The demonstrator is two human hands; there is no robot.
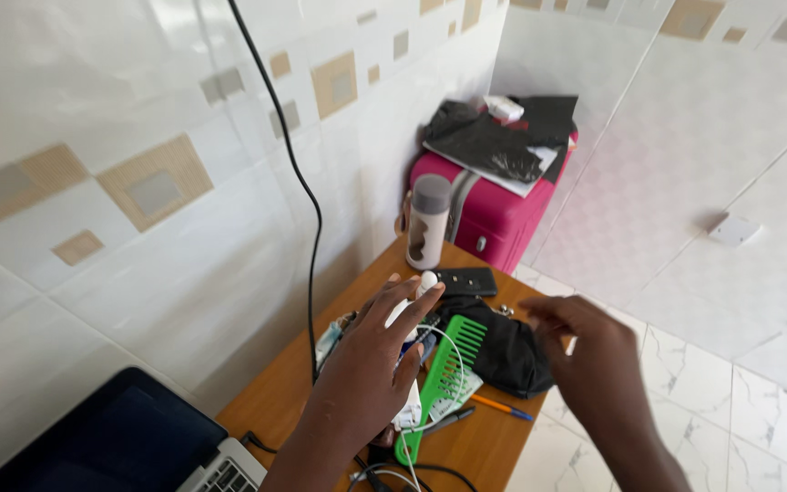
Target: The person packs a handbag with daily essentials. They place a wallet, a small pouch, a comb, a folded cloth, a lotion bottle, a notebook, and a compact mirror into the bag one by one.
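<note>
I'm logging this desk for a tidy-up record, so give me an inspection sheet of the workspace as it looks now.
Surface: small wooden table against a tiled wall, crowded.
Job's things: green comb, white cable looped over it, small white bottle by the fingertips.
Clutter: black cloth, orange pen, black flat case, grey-capped bottle, laptop at the near corner.
Hands: left hand spread open over the comb and cable; right hand open above the black cloth; neither grips anything.
Cables: black cable hanging down the wall to the table.
Surroundings: pink suitcase with dark items on top, marble-tile floor.
</note>
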